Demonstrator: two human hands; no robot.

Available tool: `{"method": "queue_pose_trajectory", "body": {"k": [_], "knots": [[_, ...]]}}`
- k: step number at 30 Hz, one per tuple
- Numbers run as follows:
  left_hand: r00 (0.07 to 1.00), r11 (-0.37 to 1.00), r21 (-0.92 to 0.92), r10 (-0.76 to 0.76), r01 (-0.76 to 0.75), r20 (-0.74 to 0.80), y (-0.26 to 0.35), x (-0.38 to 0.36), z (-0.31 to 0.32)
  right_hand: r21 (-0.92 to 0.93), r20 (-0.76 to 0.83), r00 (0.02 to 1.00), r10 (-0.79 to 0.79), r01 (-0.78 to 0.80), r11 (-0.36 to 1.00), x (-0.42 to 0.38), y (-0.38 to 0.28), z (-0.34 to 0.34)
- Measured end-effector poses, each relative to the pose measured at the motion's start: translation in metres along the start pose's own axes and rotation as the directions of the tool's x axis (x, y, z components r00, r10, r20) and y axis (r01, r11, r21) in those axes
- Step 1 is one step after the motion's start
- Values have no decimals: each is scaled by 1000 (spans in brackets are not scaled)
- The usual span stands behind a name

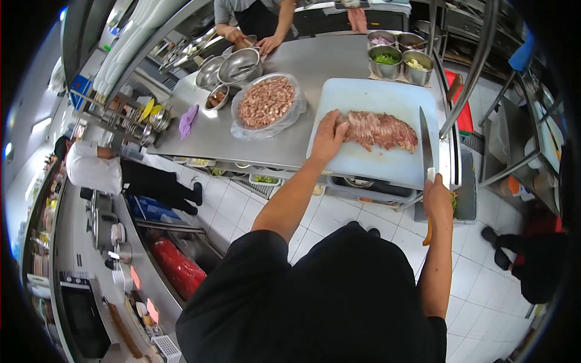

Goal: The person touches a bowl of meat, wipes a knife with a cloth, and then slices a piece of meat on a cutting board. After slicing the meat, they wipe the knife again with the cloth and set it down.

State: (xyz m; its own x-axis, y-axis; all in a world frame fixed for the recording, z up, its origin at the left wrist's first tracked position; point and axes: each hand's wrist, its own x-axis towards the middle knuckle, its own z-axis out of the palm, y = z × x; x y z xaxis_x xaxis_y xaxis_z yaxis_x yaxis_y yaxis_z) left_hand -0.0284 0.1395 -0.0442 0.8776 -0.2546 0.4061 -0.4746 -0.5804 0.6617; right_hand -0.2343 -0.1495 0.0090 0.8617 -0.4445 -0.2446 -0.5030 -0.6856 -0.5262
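Note:
Sliced raw meat [387, 130] lies in a row on a white cutting board [345, 94]. At the left end of the meat rests my left hand [328, 138], its fingers and thumb apart and touching the meat's edge. My right hand [437, 196] is wrapped round the handle of a long knife [426, 139] at the board's right edge. The blade points away from me, to the right of the meat and apart from it. Part of the handle is hidden in the hand.
Left of the board stands a plastic-lined bowl of chopped meat [266, 101], near metal bowls [239, 65]. Metal containers [385, 63] of cut vegetables stand behind the board. Across the steel table [315, 54] a person [257, 24] handles a bowl. A metal post [472, 72] rises at right.

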Motion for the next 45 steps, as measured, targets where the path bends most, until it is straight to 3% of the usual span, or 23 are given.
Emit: {"method": "queue_pose_trajectory", "body": {"k": [6, 12, 18, 24, 27, 31, 36, 45], "knots": [[998, 997, 47, 61, -59, -36, 4, 2, 0, -55, -135, 982, -129, 122, 991, -9, 5, 7], [997, 996, 57, 70, -67, -39, -1, 5, 3, -79, -153, 976, -156, 145, 986, -9, 7, 8], [997, 996, 59, 62, -60, -41, -6, 2, 5, -16, -124, 986, -108, 107, 994, -11, 3, 8], [998, 996, 83, 30, -25, -50, 2, 0, 4, -87, -199, 962, -189, 175, 981, -14, 4, 10], [999, 999, 6, 37, -37, -31, 8, 0, -2, -111, -184, 966, -180, 162, 981, -16, 1, 8], [998, 996, 87, 29, -25, -48, 1, 1, 4, -100, -194, 959, -205, 188, 977, -14, 8, 13], [999, 997, 63, 37, -35, -31, -2, 3, 6, -152, -208, 950, -235, 206, 967, -14, 10, 12], [998, 992, 116, 52, -47, -38, -3, 4, 9, -124, -229, 956, -183, 158, 980, -16, 7, 13]]}}
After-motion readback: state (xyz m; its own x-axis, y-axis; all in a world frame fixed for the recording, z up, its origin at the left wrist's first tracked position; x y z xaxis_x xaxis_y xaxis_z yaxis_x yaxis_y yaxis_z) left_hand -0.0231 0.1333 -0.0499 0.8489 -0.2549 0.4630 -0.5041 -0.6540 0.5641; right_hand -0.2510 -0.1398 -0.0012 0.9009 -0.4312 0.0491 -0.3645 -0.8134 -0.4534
